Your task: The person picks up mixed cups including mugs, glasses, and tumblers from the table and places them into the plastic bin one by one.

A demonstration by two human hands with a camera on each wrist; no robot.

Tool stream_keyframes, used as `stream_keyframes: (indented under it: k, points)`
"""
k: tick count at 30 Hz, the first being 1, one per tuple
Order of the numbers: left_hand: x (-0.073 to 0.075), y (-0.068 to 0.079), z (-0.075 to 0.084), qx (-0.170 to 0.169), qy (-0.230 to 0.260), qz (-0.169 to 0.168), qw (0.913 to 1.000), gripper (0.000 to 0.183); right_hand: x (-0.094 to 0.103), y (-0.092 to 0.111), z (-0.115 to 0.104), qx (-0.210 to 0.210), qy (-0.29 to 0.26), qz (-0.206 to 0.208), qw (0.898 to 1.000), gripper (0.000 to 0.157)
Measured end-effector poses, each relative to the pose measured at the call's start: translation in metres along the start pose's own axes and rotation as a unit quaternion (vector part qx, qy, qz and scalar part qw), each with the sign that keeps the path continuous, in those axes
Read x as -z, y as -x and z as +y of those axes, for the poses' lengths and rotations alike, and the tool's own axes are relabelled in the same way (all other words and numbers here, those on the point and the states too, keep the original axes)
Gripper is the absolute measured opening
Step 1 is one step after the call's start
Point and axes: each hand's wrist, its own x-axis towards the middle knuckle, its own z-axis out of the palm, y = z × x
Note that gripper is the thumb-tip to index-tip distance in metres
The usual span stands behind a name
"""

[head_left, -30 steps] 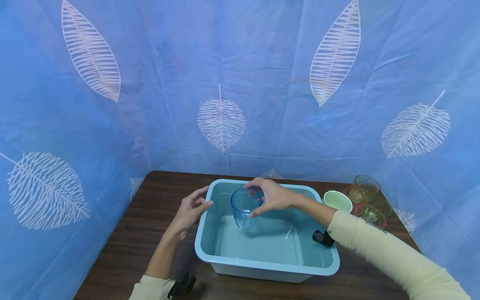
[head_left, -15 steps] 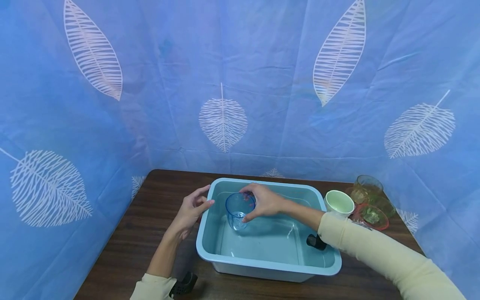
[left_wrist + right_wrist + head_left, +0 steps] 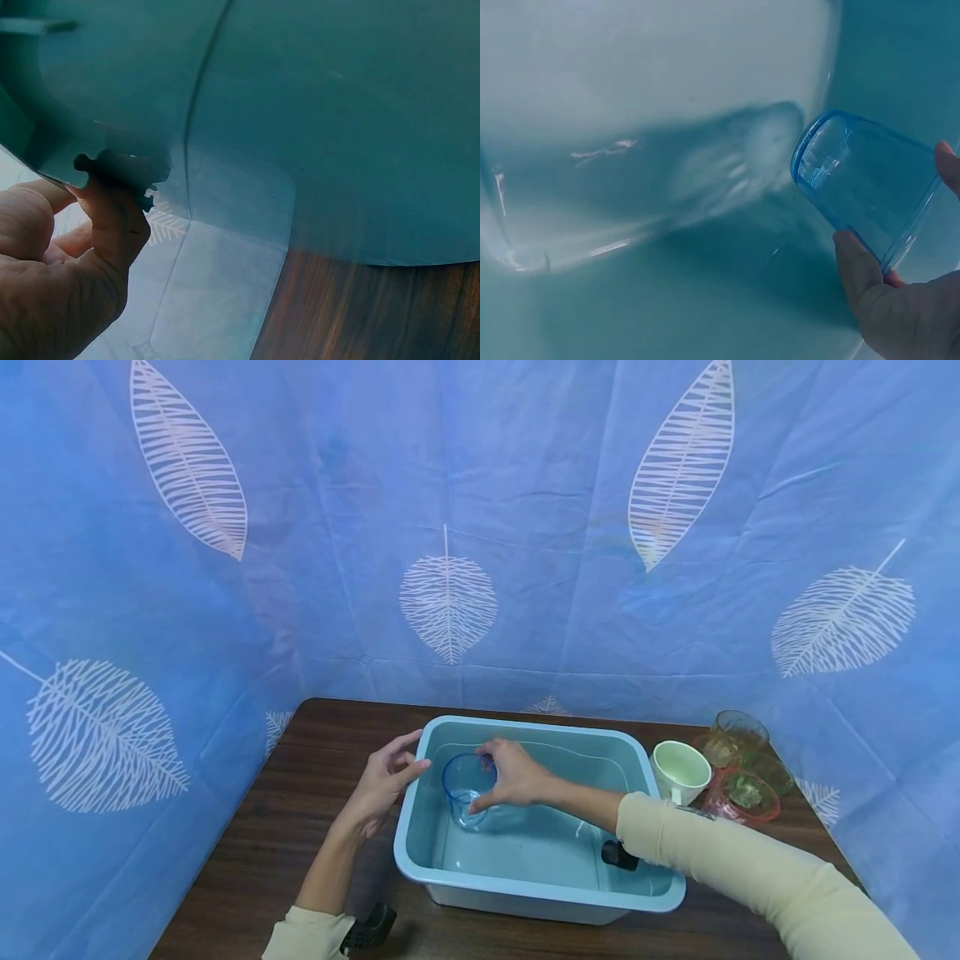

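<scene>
My right hand (image 3: 517,777) reaches down inside a light blue plastic basin (image 3: 540,885) and grips a clear blue cup (image 3: 459,785) by its side. In the right wrist view the thumb and fingers (image 3: 857,264) hold the cup (image 3: 870,184) near its rim, its base just above or on the basin floor; I cannot tell which. At the basin's left rim, my left hand (image 3: 380,785) pinches the edge with thumb and fingers. The left wrist view has that hand (image 3: 82,255) below the basin's outer wall (image 3: 315,135), fingers bent at the rim.
Right of the basin, on the dark wooden table (image 3: 315,760), stand a pale green cup (image 3: 681,768), a red-rimmed clear cup (image 3: 746,797) and an amber cup (image 3: 738,735). A blue leaf-patterned cloth (image 3: 360,610) hangs behind the table.
My right hand has lowered the blue cup deeper into the basin and a little to the left. The left hand has stayed at the rim.
</scene>
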Motion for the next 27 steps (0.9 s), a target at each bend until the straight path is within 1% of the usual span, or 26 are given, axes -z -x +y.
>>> stream_keyframes:
  k: [7, 12, 16, 21, 27]
  points:
    - [0.001, 0.001, 0.000, -0.001, 0.006, -0.006, 1.0000, 0.059, -0.011, -0.002, -0.004, -0.028, -0.005, 0.002, 1.000, 0.082]
    - [0.001, 0.001, 0.000, 0.000, 0.005, -0.007, 1.0000, 0.059, -0.017, -0.004, -0.006, -0.049, 0.002, 0.011, 0.999, 0.086]
    - [0.000, 0.001, 0.000, 0.002, 0.006, -0.005, 1.0000, 0.059, -0.020, -0.005, -0.006, -0.058, 0.009, 0.018, 0.998, 0.087]
    - [0.000, 0.001, 0.001, 0.001, 0.006, -0.006, 1.0000, 0.059, -0.024, -0.005, -0.007, -0.071, 0.001, 0.024, 0.997, 0.087]
    - [0.000, 0.001, 0.001, -0.004, 0.005, -0.007, 1.0000, 0.059, -0.028, -0.006, -0.008, -0.081, -0.007, 0.023, 0.996, 0.086]
